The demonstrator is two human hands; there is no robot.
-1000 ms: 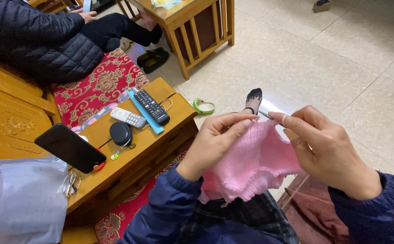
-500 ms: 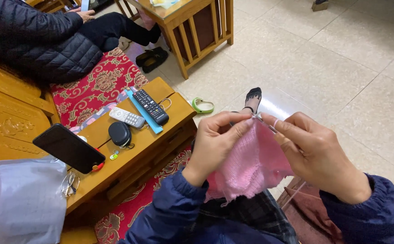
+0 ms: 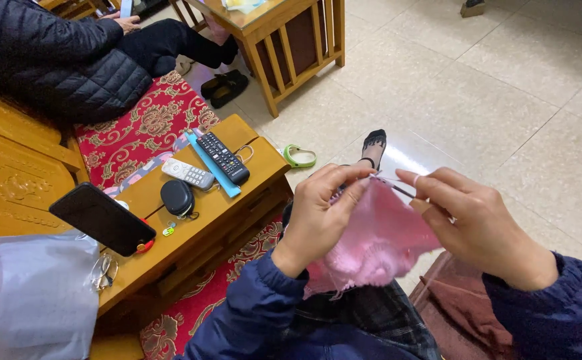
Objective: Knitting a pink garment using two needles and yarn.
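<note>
both hands stayed on pink knitting (image 3: 377, 243): left hand (image 3: 324, 207) still pinched its top edge, right hand (image 3: 467, 223) gripped needle (image 3: 397, 188), drawn closer than before.

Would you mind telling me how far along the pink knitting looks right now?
Done: a good-sized pink knitted piece already hangs below the needles. In hand: the left hand and right hand work the top edge, a thin needle showing between them. Left: the stitches are on the needle, so it is unfinished; how much remains cannot be told.

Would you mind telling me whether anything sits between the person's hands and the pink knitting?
Nothing visible does. The left hand grips the pink knitting directly, and the right hand pinches the knitting needle at its top edge.
</note>
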